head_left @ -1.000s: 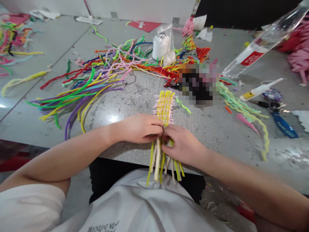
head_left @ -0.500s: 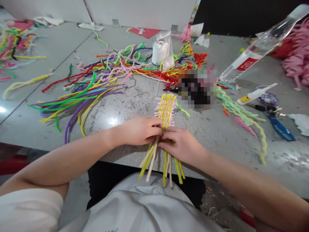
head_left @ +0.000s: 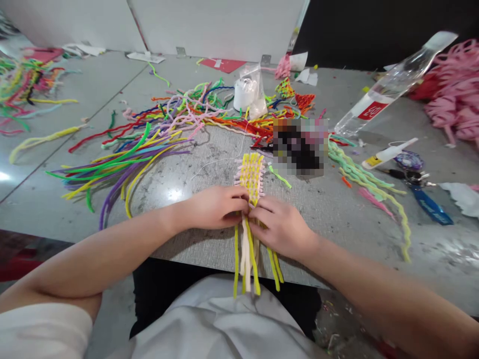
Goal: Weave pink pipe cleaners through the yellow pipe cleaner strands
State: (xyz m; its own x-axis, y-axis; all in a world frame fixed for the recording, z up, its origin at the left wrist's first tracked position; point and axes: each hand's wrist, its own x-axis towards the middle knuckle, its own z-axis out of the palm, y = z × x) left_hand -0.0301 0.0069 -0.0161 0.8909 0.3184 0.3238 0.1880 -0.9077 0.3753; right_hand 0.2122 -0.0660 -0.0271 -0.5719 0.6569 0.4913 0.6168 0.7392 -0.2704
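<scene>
A woven strip of yellow and pale pink pipe cleaners (head_left: 251,174) lies in front of me, short pink ends sticking out along both sides. Its loose yellow and cream strands (head_left: 245,259) hang toward me over the table edge. My left hand (head_left: 222,207) is closed at the lower left of the weave, fingertips pinching the strands. Opposite it, my right hand (head_left: 282,224) is closed on the strands at the lower right. The fingertips of both hands nearly meet, and they hide exactly which strands each one grips.
Behind the weave spreads a pile of colourful pipe cleaners (head_left: 179,114) with a white thread spool (head_left: 244,94) among them. At right are a clear bottle (head_left: 392,89), a glue bottle (head_left: 387,153), keys with a blue strap (head_left: 430,202) and pale green twisted strands (head_left: 359,172). One patch is pixelated.
The loose strands have shifted: the left ones hang straighter and closer together below my hands. Both hands stay pinched at the weave's lower end. The view has moved slightly.
</scene>
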